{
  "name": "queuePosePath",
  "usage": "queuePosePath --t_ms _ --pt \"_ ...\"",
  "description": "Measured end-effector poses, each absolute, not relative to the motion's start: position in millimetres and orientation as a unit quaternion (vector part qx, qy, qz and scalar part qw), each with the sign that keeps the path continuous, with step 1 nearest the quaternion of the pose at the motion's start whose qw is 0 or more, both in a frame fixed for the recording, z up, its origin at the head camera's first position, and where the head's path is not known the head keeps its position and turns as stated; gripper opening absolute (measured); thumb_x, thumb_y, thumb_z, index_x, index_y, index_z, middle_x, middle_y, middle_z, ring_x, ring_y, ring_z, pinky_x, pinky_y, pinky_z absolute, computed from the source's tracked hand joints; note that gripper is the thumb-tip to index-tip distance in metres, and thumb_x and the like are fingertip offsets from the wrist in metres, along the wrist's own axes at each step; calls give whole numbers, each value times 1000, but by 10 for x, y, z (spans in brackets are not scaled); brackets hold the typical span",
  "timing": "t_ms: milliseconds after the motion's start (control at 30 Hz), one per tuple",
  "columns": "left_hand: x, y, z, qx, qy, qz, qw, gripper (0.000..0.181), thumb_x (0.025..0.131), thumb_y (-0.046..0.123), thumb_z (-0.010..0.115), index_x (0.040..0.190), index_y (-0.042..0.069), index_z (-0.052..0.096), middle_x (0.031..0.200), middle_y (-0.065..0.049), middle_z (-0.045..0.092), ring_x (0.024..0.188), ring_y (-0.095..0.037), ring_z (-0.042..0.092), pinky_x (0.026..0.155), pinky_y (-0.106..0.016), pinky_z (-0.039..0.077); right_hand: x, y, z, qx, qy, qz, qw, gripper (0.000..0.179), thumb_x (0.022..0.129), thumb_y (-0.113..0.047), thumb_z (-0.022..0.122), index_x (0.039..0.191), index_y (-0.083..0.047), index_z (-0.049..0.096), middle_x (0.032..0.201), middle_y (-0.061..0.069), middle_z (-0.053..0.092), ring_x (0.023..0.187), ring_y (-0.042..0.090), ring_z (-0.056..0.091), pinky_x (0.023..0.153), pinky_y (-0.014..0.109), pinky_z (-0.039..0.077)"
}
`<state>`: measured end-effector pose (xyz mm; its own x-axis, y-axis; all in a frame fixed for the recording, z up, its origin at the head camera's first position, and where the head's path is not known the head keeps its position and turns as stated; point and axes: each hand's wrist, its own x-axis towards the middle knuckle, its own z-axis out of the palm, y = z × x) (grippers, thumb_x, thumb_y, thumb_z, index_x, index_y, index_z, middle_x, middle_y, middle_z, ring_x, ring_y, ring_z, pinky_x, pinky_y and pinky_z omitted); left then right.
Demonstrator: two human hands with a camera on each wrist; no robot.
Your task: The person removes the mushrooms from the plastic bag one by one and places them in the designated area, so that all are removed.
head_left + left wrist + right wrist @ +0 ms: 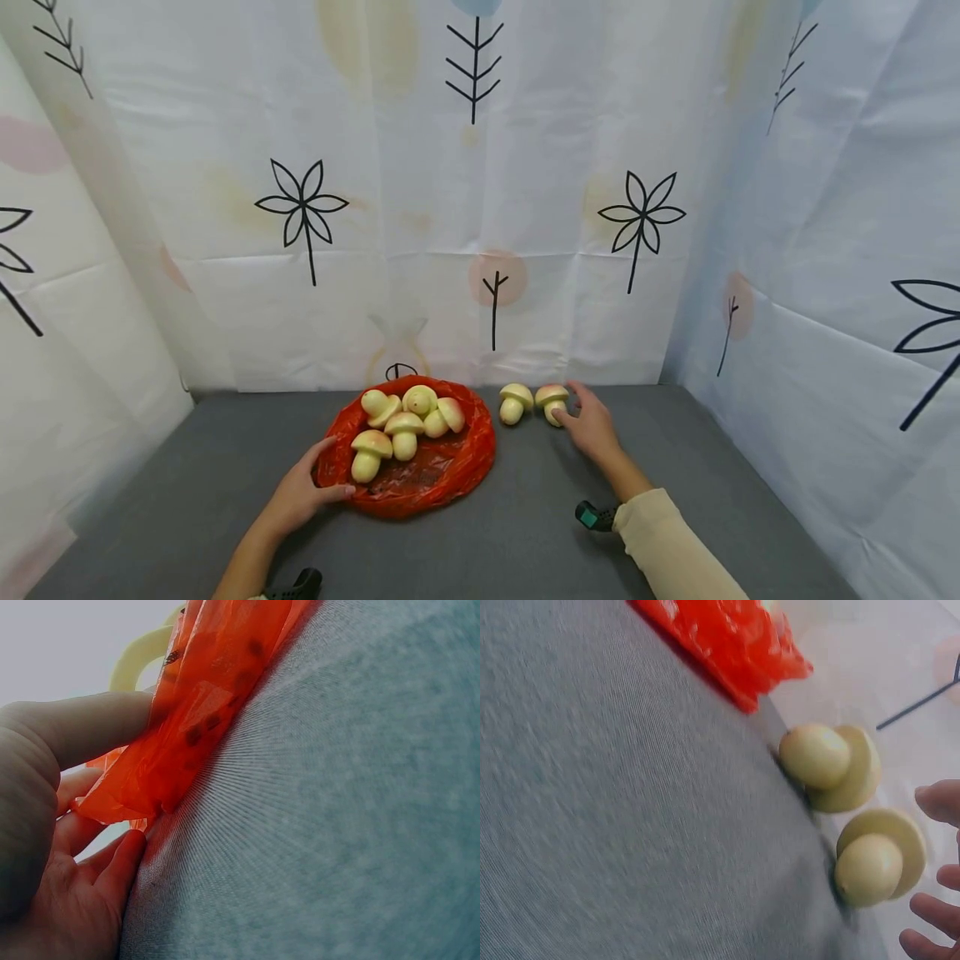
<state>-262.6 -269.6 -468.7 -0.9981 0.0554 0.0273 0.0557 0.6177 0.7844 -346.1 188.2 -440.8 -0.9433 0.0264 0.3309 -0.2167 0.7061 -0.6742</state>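
Observation:
A red plastic bag (pixel 465 475) lies with its rim rolled out, several toy mushrooms (pixel 405 433) inside toward its back and left. My left hand (pixel 296 500) holds the bag's left edge; in the left wrist view the thumb (pixel 97 724) lies over the red film and the other fingers are beneath. Two more mushrooms stand to the right of the bag: one nearer it (pixel 515 404) and another (pixel 552 403) at my right hand (pixel 592 425). That hand has its thumb and fingers spread around the farther mushroom; the right wrist view shows a gap between fingers and mushroom.
The grey tabletop (pixel 420 558) meets a patterned white cloth backdrop (pixel 450 317) just behind the bag and mushrooms. More cloth hangs at the left and right sides. A dark band with a green face (pixel 592 517) is on the right wrist.

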Motion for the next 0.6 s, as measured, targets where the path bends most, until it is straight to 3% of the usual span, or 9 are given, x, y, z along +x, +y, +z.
queuePosePath --t_ms 267,600 --pt "-2629 -2708 -4706 -31 -898 -439 2 96 79 41 80 149 3 27 149 -32 27 135 -50 28 104 -66 26 -3381 1705 -4334 99 -887 405 196 58 89 -16 72 139 -1 49 134 23 53 117 42 53 91 56 43" --pt "-2639 -2706 -4702 -21 -901 -434 -7 98 78 43 80 150 4 26 150 -32 26 135 -50 27 104 -66 25 -3361 1471 -4309 139 -870 419 222 52 88 -14 73 135 -1 54 131 21 57 115 40 55 87 51 49"
